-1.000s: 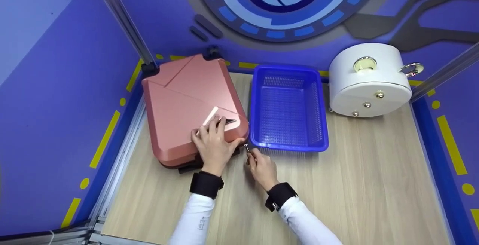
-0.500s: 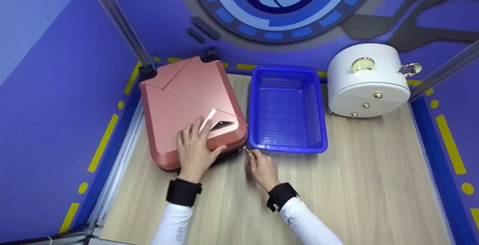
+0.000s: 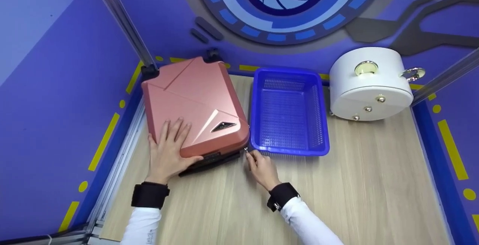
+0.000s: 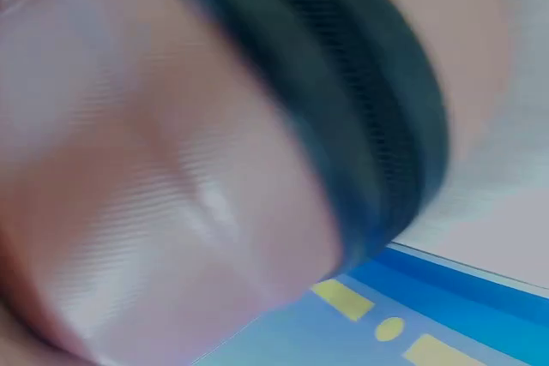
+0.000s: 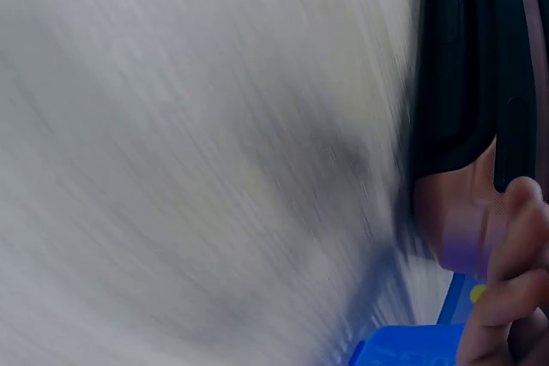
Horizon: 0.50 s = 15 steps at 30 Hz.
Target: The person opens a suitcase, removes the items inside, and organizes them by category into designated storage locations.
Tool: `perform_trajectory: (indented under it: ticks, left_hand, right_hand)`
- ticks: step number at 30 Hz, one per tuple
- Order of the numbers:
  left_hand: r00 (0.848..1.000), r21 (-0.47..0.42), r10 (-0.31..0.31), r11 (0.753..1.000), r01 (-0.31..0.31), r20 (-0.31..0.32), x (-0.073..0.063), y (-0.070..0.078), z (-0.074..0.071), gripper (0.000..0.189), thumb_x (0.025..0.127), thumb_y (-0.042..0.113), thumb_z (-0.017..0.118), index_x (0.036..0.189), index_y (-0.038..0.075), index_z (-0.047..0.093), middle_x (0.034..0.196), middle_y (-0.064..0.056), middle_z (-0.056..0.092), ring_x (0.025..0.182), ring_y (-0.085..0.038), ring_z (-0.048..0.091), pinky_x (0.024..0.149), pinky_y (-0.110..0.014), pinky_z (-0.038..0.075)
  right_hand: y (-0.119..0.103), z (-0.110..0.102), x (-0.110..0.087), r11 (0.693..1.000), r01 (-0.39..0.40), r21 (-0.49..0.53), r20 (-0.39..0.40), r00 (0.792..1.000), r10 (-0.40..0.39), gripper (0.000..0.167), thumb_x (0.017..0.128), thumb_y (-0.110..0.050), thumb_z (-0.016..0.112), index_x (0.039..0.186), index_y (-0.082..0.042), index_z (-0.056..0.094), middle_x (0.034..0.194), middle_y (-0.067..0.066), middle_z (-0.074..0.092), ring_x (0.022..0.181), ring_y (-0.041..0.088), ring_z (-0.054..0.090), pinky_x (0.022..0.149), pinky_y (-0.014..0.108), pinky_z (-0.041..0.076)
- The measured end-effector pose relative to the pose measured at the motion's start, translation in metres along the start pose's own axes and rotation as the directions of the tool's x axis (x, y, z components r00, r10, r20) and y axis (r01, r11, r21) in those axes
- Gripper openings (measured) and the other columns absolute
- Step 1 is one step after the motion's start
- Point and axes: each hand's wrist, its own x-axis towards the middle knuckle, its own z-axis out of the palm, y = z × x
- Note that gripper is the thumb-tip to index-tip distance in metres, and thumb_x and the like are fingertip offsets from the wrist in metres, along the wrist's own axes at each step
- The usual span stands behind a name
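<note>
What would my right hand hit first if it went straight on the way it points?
Your right hand would likely meet the pink suitcase first, at its near right corner; the blue basket sits just right of that line. Exact depth is unclear.

Head view: bright, mostly sharp; a highlight marks the suitcase [image 3: 191, 99]. 2 wrist views: partly blurred. Right wrist view: tabletop [image 5: 171, 126] streaked, softly shadowed.

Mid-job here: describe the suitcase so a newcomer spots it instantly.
On the wooden table, look left of the blue basket. The suitcase lies flat there, the left hand on it. It is pink with a dark triangular badge, unlike the basket and the white rounded case.
</note>
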Motion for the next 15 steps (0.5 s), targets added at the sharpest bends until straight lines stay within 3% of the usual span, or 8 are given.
perform_trajectory:
  ticks: [8,15]
  left_hand:
    - [0.982,0.004,0.031,1.000,-0.030,-0.187,-0.001,-0.003,0.016,0.110,0.063,0.085,0.069,0.154,0.026,0.051,0.162,-0.004,0.045,0.149,-0.041,0.038,0.100,-0.088,0.024]
    - [0.968,0.045,0.012,0.999,-0.001,-0.249,-0.003,0.001,0.022,0.112,0.060,0.090,0.063,0.151,0.026,0.055,0.158,-0.003,0.050,0.146,-0.039,0.043,0.102,-0.085,0.029]
  right_hand:
    - [-0.003,-0.003,0.003,0.989,-0.049,0.140,0.184,0.983,0.023,0.022,0.110,-0.012,0.050,0.099,-0.002,0.067,0.060,-0.003,0.064,0.052,0.002,0.057,0.051,0.024,0.048]
    - [-0.006,-0.006,0.003,0.992,-0.036,0.124,0.163,0.986,0.015,0.022,0.108,-0.009,0.052,0.098,0.000,0.069,0.060,-0.002,0.064,0.052,0.002,0.055,0.050,0.023,0.047]
